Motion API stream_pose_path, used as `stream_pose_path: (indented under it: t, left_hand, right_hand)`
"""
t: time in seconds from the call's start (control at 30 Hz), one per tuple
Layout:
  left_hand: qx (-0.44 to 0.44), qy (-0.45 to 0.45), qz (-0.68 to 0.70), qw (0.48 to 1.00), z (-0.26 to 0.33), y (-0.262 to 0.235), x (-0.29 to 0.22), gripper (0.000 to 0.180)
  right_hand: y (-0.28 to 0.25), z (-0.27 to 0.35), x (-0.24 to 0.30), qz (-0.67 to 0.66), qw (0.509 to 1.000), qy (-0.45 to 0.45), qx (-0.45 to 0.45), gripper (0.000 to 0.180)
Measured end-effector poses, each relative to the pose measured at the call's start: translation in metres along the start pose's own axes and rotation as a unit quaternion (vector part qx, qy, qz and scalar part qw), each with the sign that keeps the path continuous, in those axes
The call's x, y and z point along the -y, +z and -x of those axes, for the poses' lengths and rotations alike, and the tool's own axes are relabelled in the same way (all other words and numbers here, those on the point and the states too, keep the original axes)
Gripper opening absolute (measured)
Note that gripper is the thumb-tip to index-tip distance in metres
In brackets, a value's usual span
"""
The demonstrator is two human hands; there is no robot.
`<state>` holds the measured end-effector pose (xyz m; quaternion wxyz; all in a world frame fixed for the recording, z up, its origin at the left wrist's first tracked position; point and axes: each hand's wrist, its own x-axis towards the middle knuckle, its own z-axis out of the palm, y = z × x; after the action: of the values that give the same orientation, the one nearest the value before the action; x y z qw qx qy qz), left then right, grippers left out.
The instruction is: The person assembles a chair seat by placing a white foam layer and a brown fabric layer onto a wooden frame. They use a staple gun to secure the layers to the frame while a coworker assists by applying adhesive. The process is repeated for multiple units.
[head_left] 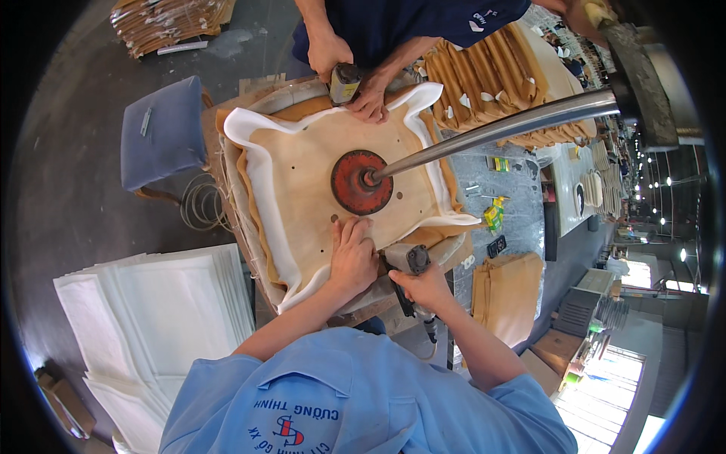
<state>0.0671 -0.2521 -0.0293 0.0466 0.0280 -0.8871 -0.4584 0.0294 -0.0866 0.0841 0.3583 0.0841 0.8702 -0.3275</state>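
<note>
A seat panel of pale wood [295,197] lies face down, edged by white padding [261,166] and a tan cover [249,219]. A round red pad [349,189] on a metal rod [499,125] presses on its middle. My left hand [354,253] lies on the panel's near edge, fingers stretched over the wood; its thumb side is partly hidden. My right hand [425,287] is closed round a staple gun [408,259], whose nose is at the near edge beside my left hand. Across the panel, a co-worker's hand grips another staple gun [345,83]; their other hand [370,102] presses the far edge.
A blue padded chair [162,132] stands at left, above stacked white padding sheets [162,303]. Tan covers [491,72] are piled at far right, more [507,295] at near right. Small yellow-green boxes [494,215] lie on the side table [522,234]. The slanting rod crosses overhead.
</note>
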Motion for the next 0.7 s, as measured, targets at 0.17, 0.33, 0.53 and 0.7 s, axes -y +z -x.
stream_pose_path:
  t: [0.17, 0.33, 0.53, 0.7]
  left_hand:
    - [-0.002, 0.004, 0.007, 1.0, -0.003, 0.003, -0.002, 0.006]
    - [0.003, 0.021, 0.028, 0.999, -0.001, 0.0, 0.009, 0.003]
    - [-0.014, 0.009, 0.03, 0.999, -0.002, 0.001, 0.007, 0.002]
    - [-0.005, -0.002, 0.045, 0.999, 0.0, -0.002, 0.004, 0.004]
  right_hand:
    - [0.01, -0.011, -0.013, 0.059, 0.992, -0.072, -0.082, 0.035]
    - [0.002, -0.007, 0.004, 0.012, 0.999, 0.029, -0.017, 0.037]
    - [0.005, 0.006, 0.003, -0.039, 0.999, -0.007, -0.008, 0.033]
    - [0.003, 0.005, 0.012, 0.049, 0.998, 0.032, 0.024, 0.035]
